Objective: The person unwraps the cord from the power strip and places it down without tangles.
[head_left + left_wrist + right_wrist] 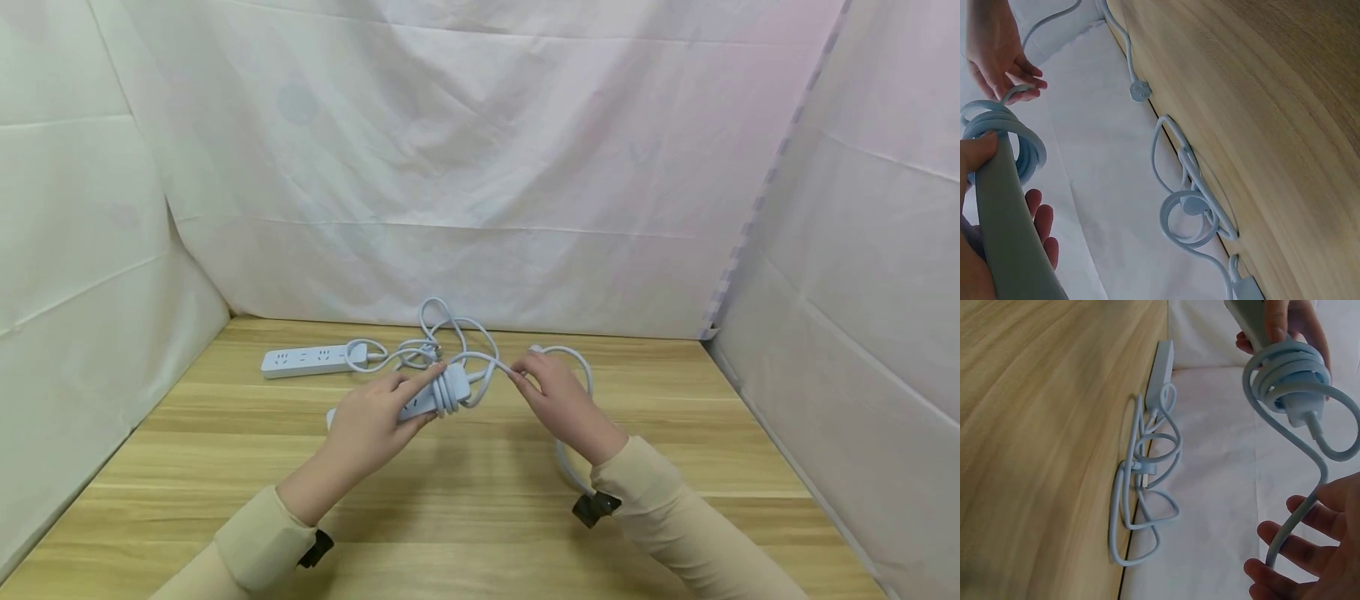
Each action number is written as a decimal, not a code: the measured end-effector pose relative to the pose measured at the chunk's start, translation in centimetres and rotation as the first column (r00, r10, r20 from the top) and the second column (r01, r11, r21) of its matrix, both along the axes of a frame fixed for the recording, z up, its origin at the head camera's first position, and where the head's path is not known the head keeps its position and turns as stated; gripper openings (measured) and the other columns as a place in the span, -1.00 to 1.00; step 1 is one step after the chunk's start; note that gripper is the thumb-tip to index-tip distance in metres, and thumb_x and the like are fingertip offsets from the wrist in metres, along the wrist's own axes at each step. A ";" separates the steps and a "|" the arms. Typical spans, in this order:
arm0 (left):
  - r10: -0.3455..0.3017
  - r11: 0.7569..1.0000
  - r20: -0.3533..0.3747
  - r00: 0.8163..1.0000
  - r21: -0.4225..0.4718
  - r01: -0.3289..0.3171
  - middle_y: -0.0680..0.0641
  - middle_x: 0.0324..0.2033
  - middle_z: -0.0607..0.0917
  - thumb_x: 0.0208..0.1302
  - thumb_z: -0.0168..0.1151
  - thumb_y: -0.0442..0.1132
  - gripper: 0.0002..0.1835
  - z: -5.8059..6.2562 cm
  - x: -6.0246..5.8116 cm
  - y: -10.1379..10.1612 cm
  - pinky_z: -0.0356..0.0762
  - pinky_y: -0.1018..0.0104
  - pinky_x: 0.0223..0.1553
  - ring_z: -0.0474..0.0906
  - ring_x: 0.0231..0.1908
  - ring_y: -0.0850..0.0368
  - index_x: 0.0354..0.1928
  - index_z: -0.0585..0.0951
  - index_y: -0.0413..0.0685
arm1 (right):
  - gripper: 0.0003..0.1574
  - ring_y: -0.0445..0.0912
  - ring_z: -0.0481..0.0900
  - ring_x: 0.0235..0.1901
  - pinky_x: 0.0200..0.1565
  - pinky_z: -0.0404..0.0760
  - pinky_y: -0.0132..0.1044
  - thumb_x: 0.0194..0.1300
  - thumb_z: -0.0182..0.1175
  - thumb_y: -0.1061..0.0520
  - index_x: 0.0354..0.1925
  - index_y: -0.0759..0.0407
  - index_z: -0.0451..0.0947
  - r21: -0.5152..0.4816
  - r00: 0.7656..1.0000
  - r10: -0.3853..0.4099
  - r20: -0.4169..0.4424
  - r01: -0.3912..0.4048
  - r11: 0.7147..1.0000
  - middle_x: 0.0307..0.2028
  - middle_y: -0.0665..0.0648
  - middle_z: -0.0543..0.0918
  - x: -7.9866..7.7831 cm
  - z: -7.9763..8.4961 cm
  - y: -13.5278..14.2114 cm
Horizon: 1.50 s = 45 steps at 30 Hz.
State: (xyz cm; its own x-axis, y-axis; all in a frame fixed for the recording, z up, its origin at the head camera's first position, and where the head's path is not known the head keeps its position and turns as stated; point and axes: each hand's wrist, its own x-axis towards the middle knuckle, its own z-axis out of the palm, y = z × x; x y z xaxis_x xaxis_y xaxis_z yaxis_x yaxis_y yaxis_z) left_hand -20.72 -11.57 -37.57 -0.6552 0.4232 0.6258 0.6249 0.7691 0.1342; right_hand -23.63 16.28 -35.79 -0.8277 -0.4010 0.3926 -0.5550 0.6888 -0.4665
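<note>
My left hand [372,421] grips a white power strip [1013,219] by its body, raised over the table. Several turns of its light cord [1291,365] are wound round the end where the cord comes out. To the right, my right hand [566,404] pinches the free cord [1294,519] between thumb and fingers. Beyond the right hand that cord loops on toward the table, and a round plug [1140,91] lies at its end near the back edge.
A second white power strip [303,360] lies at the back left of the wooden table [480,517]. Its loosely looped cord [1125,506] and plug [1195,205] rest along the back edge. White cloth [480,167] hangs behind and at both sides.
</note>
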 end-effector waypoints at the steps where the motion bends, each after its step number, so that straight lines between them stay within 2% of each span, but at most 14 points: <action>1: 0.000 1.000 0.005 1.000 0.004 0.000 0.01 -0.19 0.67 0.11 0.46 -0.02 -0.27 0.1 0.0 0.0 0.47 0.27 -0.51 0.53 -0.42 0.16 0.35 0.43 0.36 | -0.84 -0.01 0.54 -0.13 -0.07 0.49 -0.05 0.46 0.09 0.13 -0.16 0.16 0.58 -0.006 1.000 -0.001 0.015 0.002 1.000 -0.23 0.05 0.61 0.0 -0.1 0.0; 5: -0.002 1.000 0.016 1.000 0.023 0.001 0.00 -0.20 0.65 0.13 0.45 -0.03 -0.28 0.4 0.1 0.0 0.45 0.29 -0.53 0.49 -0.44 0.16 0.36 0.41 0.37 | -0.84 -0.05 0.54 -0.11 -0.07 0.49 -0.05 0.47 0.07 0.10 -0.16 0.13 0.56 -0.032 0.998 -0.001 0.063 0.003 0.999 -0.20 0.03 0.60 0.2 -0.4 0.0; 12: 0.007 0.999 -0.006 1.000 0.052 -0.006 0.02 -0.37 0.57 0.08 0.49 -0.02 -0.25 1.0 0.0 0.3 0.33 0.34 -0.61 0.35 -0.57 0.21 0.36 0.42 0.35 | -0.80 0.03 0.54 0.02 0.03 0.49 0.01 0.41 0.16 0.11 -0.08 0.18 0.53 -0.026 0.992 -0.012 0.122 0.015 1.000 -0.09 0.12 0.62 0.2 -1.1 -0.5; 18: 0.023 0.998 0.022 0.999 0.060 -0.024 -0.02 -0.30 0.61 0.12 0.46 -0.02 -0.24 1.5 -0.2 0.5 0.36 0.29 -0.59 0.40 -0.54 0.17 0.38 0.39 0.34 | -0.79 -0.01 0.54 -0.04 -0.06 0.51 -0.04 0.39 0.18 0.08 -0.04 0.10 0.49 -0.026 0.980 -0.044 0.196 0.050 0.998 -0.12 0.05 0.61 0.4 -1.5 -1.1; 22: 0.027 0.997 0.039 0.999 0.067 -0.030 -0.06 -0.23 0.64 0.12 0.46 -0.03 -0.24 1.6 -0.3 0.6 0.40 0.26 -0.57 0.46 -0.50 0.13 0.39 0.38 0.31 | -0.67 0.00 0.55 -0.04 -0.12 0.53 -0.08 0.40 0.17 0.03 0.06 0.08 0.42 -0.045 0.964 -0.054 0.262 0.068 0.997 -0.09 0.06 0.62 0.7 -1.6 -1.3; 25: 0.030 0.997 0.045 0.999 0.073 -0.033 -0.07 -0.20 0.65 0.11 0.47 -0.05 -0.23 1.7 -0.4 0.7 0.42 0.27 -0.57 0.48 -0.48 0.13 0.39 0.38 0.30 | -0.47 -0.02 0.56 -0.06 -0.16 0.55 -0.12 0.38 0.19 0.03 0.25 0.09 0.33 -0.069 0.962 -0.053 0.267 0.074 0.995 -0.01 0.10 0.59 0.8 -1.7 -1.5; 29: 0.041 0.995 0.061 0.997 0.087 -0.047 -0.06 -0.21 0.65 0.11 0.47 -0.09 -0.22 1.9 -0.4 0.8 0.40 0.28 -0.59 0.46 -0.49 0.13 0.39 0.37 0.33 | -0.24 -0.10 0.53 -0.09 -0.17 0.53 -0.17 0.35 0.22 0.05 0.41 0.09 0.18 -0.074 0.976 -0.057 0.208 0.074 0.995 0.13 0.11 0.46 1.2 -1.7 -1.6; 33: 0.068 0.992 0.092 0.993 0.100 -0.077 -0.07 -0.24 0.65 0.12 0.45 -0.10 -0.22 2.2 -0.5 1.0 0.38 0.29 -0.61 0.45 -0.50 0.13 0.40 0.37 0.34 | -0.27 -0.05 0.53 -0.09 -0.16 0.53 -0.16 0.34 0.22 0.09 0.38 0.16 0.21 -0.077 0.993 -0.044 0.112 0.053 0.996 0.26 0.16 0.30 1.8 -1.3 -1.7; 36: 0.091 0.988 0.121 0.989 0.117 -0.105 -0.08 -0.25 0.65 0.13 0.43 -0.10 -0.25 2.5 -0.6 1.1 0.37 0.27 -0.60 0.45 -0.50 0.11 0.39 0.38 0.32 | -0.32 0.01 0.55 -0.12 -0.19 0.55 -0.14 0.31 0.23 0.13 0.34 0.20 0.29 -0.084 0.999 -0.033 -0.005 0.032 0.996 0.29 0.20 0.24 2.3 -0.9 -2.0; 38: 0.104 0.984 0.139 0.985 0.131 -0.122 -0.09 -0.24 0.66 0.15 0.41 -0.10 -0.27 2.7 -0.7 1.3 0.37 0.25 -0.59 0.46 -0.49 0.10 0.39 0.38 0.32 | -0.37 0.02 0.55 -0.14 -0.19 0.55 -0.15 0.29 0.25 0.17 0.29 0.22 0.36 -0.086 0.994 -0.021 -0.104 0.012 0.996 0.25 0.22 0.28 2.5 -0.8 -2.2; 41: 0.117 0.979 0.157 0.981 0.146 -0.140 -0.11 -0.20 0.67 0.17 0.39 -0.10 -0.28 2.9 -0.9 1.4 0.41 0.20 -0.57 0.51 -0.45 0.06 0.39 0.38 0.32 | -0.49 -0.01 0.53 -0.16 -0.19 0.54 -0.18 0.25 0.27 0.24 0.17 0.26 0.48 -0.093 0.973 0.025 -0.231 -0.048 0.995 0.17 0.21 0.38 2.8 -0.6 -2.5; 43: 0.121 0.977 0.164 0.979 0.152 -0.146 -0.13 -0.15 0.68 0.18 0.38 -0.11 -0.28 3.0 -1.0 1.6 0.45 0.17 -0.55 0.54 -0.42 0.04 0.40 0.36 0.32 | -0.54 -0.02 0.53 -0.12 -0.18 0.56 -0.21 0.24 0.27 0.26 0.12 0.28 0.52 -0.088 0.960 0.070 -0.272 -0.097 0.991 0.13 0.20 0.44 2.9 -0.5 -2.9; 45: 0.121 0.976 0.169 0.978 0.158 -0.148 -0.14 -0.12 0.68 0.20 0.37 -0.10 -0.28 3.2 -1.1 1.7 0.47 0.15 -0.52 0.56 -0.38 0.02 0.41 0.35 0.31 | -0.56 -0.04 0.54 -0.07 -0.16 0.58 -0.24 0.26 0.27 0.25 0.11 0.29 0.52 -0.074 0.956 0.115 -0.270 -0.140 0.987 0.12 0.19 0.47 3.0 -0.4 -3.3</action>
State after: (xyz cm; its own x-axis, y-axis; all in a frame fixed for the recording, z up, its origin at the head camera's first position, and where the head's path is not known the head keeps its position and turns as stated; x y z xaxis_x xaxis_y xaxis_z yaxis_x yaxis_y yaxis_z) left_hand -21.85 -9.88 -34.42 -0.7948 0.2221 0.5647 0.4782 0.8022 0.3574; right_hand -20.59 12.93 -36.18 -0.6338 -0.4490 0.6298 -0.7473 0.5655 -0.3488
